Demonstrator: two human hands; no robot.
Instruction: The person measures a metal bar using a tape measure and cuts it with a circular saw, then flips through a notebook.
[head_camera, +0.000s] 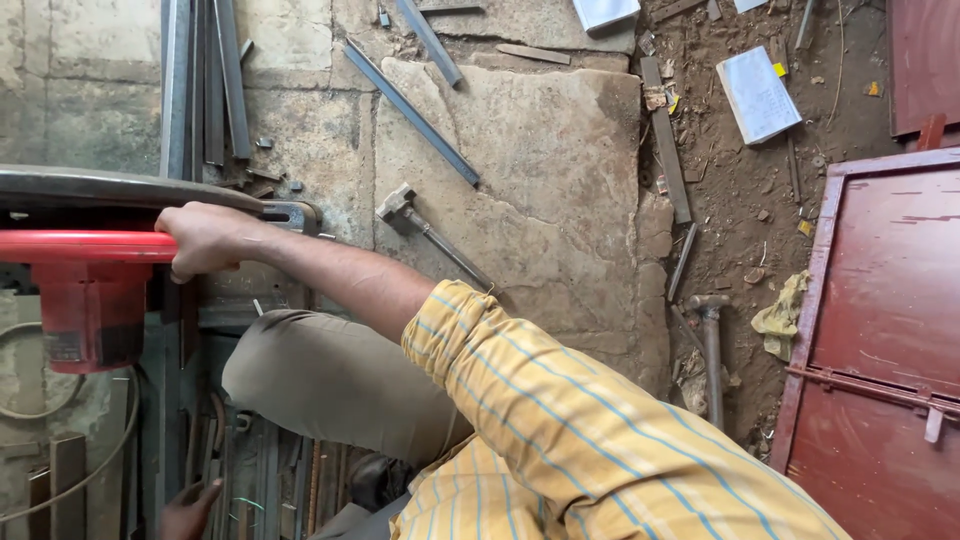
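1. Red-handled chop saw (85, 300), red motor housing under a dark curved blade guard (120, 187), sits at the left of the view, over long grey steel bars (205, 80) that run across the stone floor.
2. Your one hand (205, 240) is wrapped fully closed round the red tubular handle (85, 245), near its end by the guard. Which hand it is I cannot tell; the view is rotated. I take it as the right.
3. Your other hand (190, 510) is at the bottom edge, fingertips down among the steel stock. Whether it is gripping anything I cannot tell; it is mostly cut off.
4. Handling, my judgement: the saw head looks heavy and rigid and likely pivots. The handle is smooth painted tube, so hold it full-fist as you have it. Keep off the guard and motor body.
5. The bars look stiff, heavy and sharp at cut ends.
6. Surface: rough, cracked stone slabs (520, 180), uneven, with bare dirt (740, 200) to the right.
7. Around you: metal sledgehammer (425, 225) just beside your forearm, a second hammer (710, 350) on the dirt, loose steel offcuts, a white notebook (757, 95), a yellow rag (785, 315), dark red sheet-metal door panels (885, 320) at the right edge.
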